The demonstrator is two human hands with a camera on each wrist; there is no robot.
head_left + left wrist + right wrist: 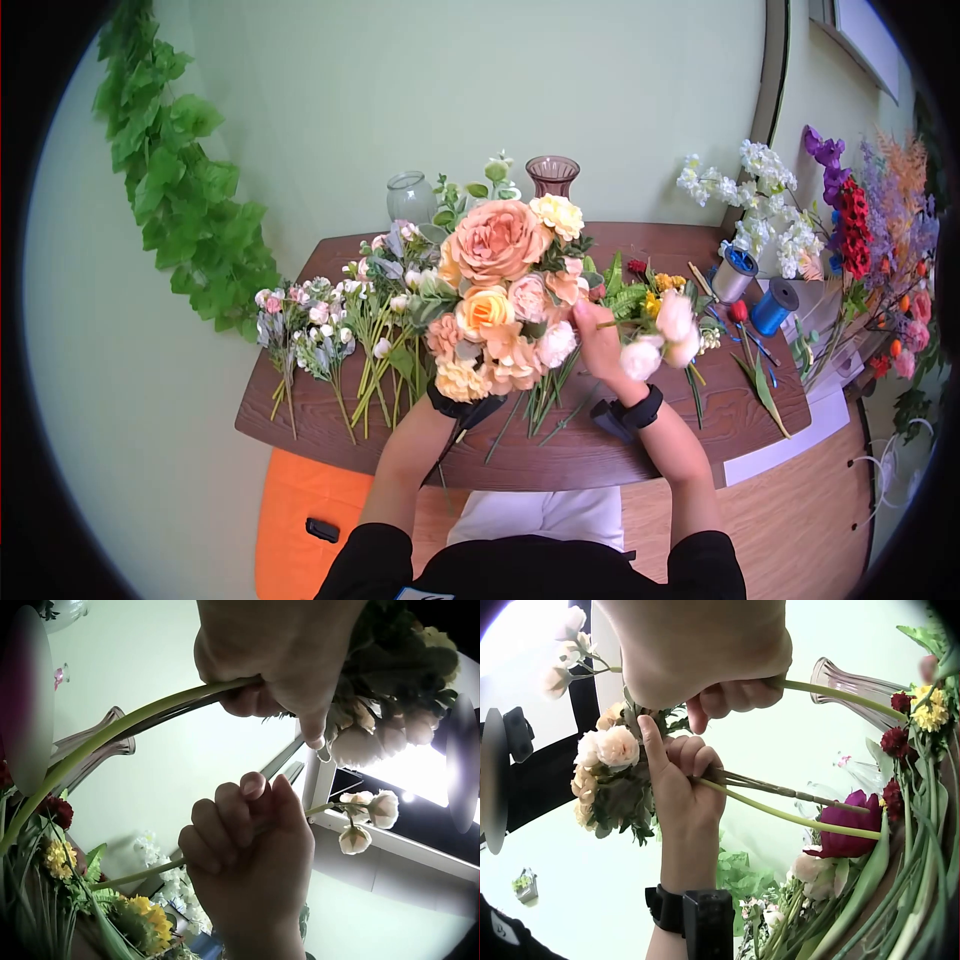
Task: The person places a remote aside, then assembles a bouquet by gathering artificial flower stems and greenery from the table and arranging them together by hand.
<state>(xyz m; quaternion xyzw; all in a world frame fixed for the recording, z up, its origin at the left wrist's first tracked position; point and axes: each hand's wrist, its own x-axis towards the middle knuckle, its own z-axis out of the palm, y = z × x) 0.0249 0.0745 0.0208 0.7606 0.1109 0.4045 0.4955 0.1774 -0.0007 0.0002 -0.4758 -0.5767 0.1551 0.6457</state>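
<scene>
My left hand (686, 776) grips the stems of a large bouquet of artificial flowers (500, 245), its thumb extended up beside the blooms in the right wrist view. A big peach rose, yellow and blush blooms and green leaves make up the bouquet, which hides this hand in the head view. Just to the right, my right hand (602, 345) holds a separate flower stem with pale pink-white blooms (371, 814). Its fingers curl round that stem (142, 876) in the left wrist view. The blooms tilt out to the right, apart from the bouquet.
Bunches of small pink-white flowers (320, 320) lie on the brown table (460, 460) at left. A clear vase (410, 197) and a purplish vase (552, 176) stand behind. Ribbon spools (735, 275), a red tulip (738, 312) and tall colourful flowers (855, 225) are on the right.
</scene>
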